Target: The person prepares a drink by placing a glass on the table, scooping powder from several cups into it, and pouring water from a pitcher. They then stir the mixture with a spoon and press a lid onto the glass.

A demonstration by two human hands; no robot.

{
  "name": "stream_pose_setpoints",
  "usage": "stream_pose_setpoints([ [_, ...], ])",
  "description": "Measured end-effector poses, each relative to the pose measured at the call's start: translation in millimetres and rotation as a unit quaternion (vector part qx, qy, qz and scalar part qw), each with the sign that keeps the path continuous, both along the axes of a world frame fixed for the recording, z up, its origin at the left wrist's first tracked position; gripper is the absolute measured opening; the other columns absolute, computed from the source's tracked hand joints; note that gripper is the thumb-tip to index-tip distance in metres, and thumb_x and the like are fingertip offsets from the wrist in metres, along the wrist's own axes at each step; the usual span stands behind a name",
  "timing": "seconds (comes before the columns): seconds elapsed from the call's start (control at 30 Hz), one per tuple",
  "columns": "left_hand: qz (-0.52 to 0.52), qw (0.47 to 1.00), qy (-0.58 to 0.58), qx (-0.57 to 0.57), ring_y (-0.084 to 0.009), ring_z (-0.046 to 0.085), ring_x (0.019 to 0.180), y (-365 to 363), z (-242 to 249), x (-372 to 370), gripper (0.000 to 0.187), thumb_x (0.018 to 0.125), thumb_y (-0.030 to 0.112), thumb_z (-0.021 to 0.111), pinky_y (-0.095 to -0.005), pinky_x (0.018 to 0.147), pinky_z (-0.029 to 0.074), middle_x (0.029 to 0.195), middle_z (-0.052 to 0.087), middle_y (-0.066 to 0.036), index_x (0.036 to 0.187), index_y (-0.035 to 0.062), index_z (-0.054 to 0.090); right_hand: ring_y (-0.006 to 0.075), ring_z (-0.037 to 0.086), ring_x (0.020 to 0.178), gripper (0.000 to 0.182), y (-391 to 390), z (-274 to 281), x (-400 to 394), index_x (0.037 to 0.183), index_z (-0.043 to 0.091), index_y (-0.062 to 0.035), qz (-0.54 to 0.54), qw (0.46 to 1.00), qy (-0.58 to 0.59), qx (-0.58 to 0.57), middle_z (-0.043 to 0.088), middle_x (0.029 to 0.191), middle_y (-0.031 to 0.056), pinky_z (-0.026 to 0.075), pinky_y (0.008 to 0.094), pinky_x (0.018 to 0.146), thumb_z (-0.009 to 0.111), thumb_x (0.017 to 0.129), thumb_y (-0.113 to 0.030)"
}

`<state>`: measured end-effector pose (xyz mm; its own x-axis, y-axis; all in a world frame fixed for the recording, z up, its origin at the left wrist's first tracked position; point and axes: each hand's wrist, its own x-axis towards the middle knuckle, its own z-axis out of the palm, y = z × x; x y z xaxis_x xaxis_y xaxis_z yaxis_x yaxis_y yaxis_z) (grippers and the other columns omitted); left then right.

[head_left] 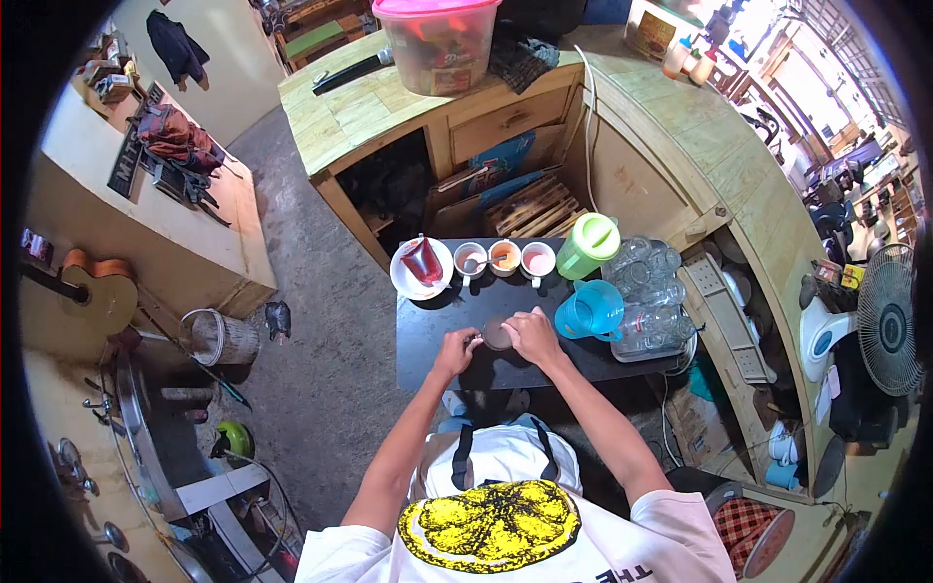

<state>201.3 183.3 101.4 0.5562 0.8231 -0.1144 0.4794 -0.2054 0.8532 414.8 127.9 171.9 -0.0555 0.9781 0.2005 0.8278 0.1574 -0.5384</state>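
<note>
Over the dark table (428,340), a small round dark-brown thing (498,335) lies between my two hands; its exact kind is not clear. My left hand (455,354) is closed at its left side, on what looks like a short handle. My right hand (535,336) has its fingers closed on the right edge. Beyond my hands stand a white bowl (398,276) with a bag of red liquid (422,262) and three white cups (469,260) in a row. Spoons rest in two cups. A blue pitcher (589,313) stands right of my right hand.
A green lidded pitcher (587,249) stands behind the blue one. Several clear glasses (646,291) crowd a tray at the table's right end. A wooden counter (340,117) curves around the back and right, carrying a pink-lidded tub (437,49). A fan (886,321) stands far right.
</note>
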Motion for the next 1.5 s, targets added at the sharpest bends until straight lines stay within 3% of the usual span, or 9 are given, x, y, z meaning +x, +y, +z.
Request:
stream_pose_setpoints([
  [0.27, 0.0, 1.0, -0.014, 0.023, -0.0427, 0.069, 0.091, 0, -6, -1, 0.026, 0.092, 0.019, 0.069, -0.0442, 0.078, 0.053, 0.097, 0.071, -0.024, 0.107, -0.0027, 0.07, 0.0311, 0.063, 0.072, 0.019, -3, 3, 9, 0.074, 0.071, -0.0056, 0.014, 0.997, -0.081, 0.003, 0.067, 0.074, 0.0122, 0.043, 0.0425, 0.074, 0.066, 0.088, -0.017],
  [0.57, 0.003, 1.0, -0.007, 0.005, -0.043, 0.069, 0.093, 1, -13, -1, 0.023, 0.091, 0.013, 0.069, -0.0441, 0.081, 0.054, 0.1, 0.071, -0.025, 0.107, -0.0029, 0.07, 0.0302, 0.062, 0.072, 0.018, -1, -1, -1, 0.076, 0.072, -0.0063, 0.015, 1.0, 0.0, 0.015, 0.067, 0.074, 0.0108, 0.041, 0.0423, 0.077, 0.066, 0.088, -0.019],
  [0.87, -0.004, 1.0, 0.002, 0.003, -0.0429, 0.069, 0.092, 1, -4, -1, 0.022, 0.091, 0.011, 0.069, -0.0435, 0.08, 0.054, 0.1, 0.071, -0.025, 0.108, -0.0035, 0.07, 0.0296, 0.063, 0.072, 0.021, -1, 9, 8, 0.074, 0.071, -0.0047, 0.005, 0.995, -0.102, -0.005, 0.068, 0.074, 0.0123, 0.041, 0.0429, 0.079, 0.065, 0.088, -0.019],
  [1.17, -0.002, 1.0, -0.027, 0.0, -0.041, 0.07, 0.085, 1, -13, -2, 0.022, 0.09, 0.011, 0.069, -0.0429, 0.075, 0.054, 0.095, 0.07, -0.026, 0.107, -0.0039, 0.069, 0.0295, 0.064, 0.073, 0.022, 1, 1, -2, 0.074, 0.072, -0.0054, 0.037, 0.998, -0.043, -0.015, 0.069, 0.077, 0.0103, 0.041, 0.0425, 0.08, 0.067, 0.087, -0.023],
  [1.5, -0.002, 1.0, -0.017, 0.001, -0.038, 0.07, 0.082, 0, -11, -1, 0.02, 0.091, 0.012, 0.07, -0.0416, 0.074, 0.053, 0.092, 0.071, -0.024, 0.106, -0.0016, 0.07, 0.0255, 0.065, 0.073, 0.019, 5, 5, 6, 0.073, 0.071, -0.0086, 0.018, 0.992, -0.123, 0.034, 0.067, 0.073, 0.0087, 0.041, 0.0419, 0.078, 0.066, 0.087, -0.021],
])
